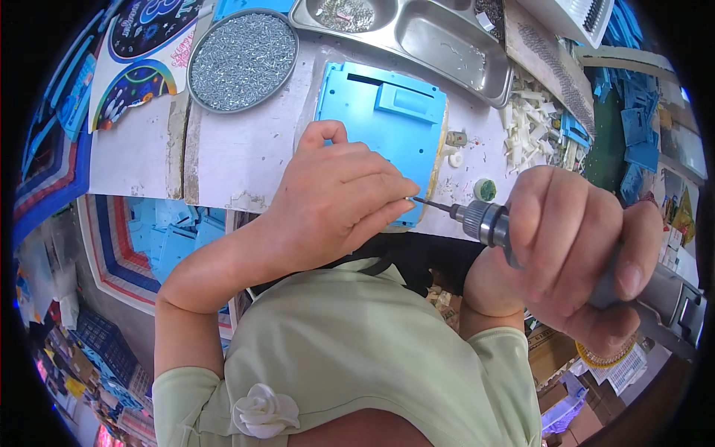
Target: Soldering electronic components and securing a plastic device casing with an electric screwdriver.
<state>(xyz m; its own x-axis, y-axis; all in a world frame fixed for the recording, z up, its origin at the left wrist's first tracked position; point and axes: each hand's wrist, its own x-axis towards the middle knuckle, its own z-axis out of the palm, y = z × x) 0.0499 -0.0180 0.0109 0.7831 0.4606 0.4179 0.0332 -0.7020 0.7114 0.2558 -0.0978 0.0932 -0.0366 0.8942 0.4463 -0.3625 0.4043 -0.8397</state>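
Right, the right hand (pixel 573 246) is wrapped tight around a grey powered screwdriver (pixel 655 290), fingers (pixel 555 223) closed on the body, bit (pixel 436 203) aimed left at the near edge of a blue plastic housing (pixel 380 123). The left hand (pixel 335 197) sits on top of that housing, fingertips (pixel 402 186) pinched together right at the bit tip. That looks like steadying a small screw there, but the screw itself is hidden, can't tell. The palm's weight probably keeps the housing from shifting under the driver.

The housing lies flat on the white tabletop (pixel 238 149), on what seems to be a thin pad, close to the near edge, so both forearms reach it easily.

A round tray of screws (pixel 242 51) sits just beyond the left hand, near enough to grab from. A steel compartment tray (pixel 439 41) holds more small hardware behind the housing. A pile of white plastic bits (pixel 532 123) and more blue parts (pixel 640 123) lie off to the right. A bin of blue parts (pixel 167 235) sits below the tabletop, left.
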